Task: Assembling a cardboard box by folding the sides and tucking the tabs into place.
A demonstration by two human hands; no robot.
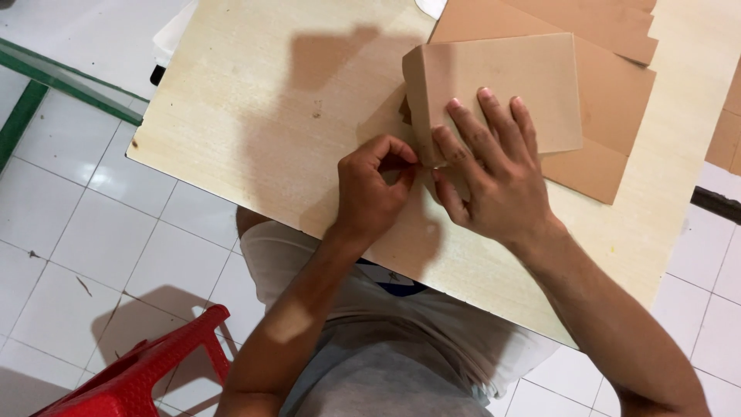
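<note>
Head view, folded piece: a tan folded cardboard piece [494, 89], box-like, lies on the pale wooden tabletop [262, 116], on top of flat brown cardboard sheets [598, 166].
Head view, right hand: the right hand [494, 177] lies flat with fingers spread on the near part of the folded cardboard piece, pressing it down; it grasps nothing.
Head view, left hand: the left hand [374, 189] is curled, thumb and forefinger pinched at the near left corner of the folded piece, just beside the right hand's thumb; what it pinches is too small to tell.
Head view, surroundings: more brown sheets [602, 23] lie at the far edge of the tabletop, a red plastic stool [147, 371] stands on the white tiled floor [93, 239] at lower left, and a green frame [46, 81] shows at upper left.
</note>
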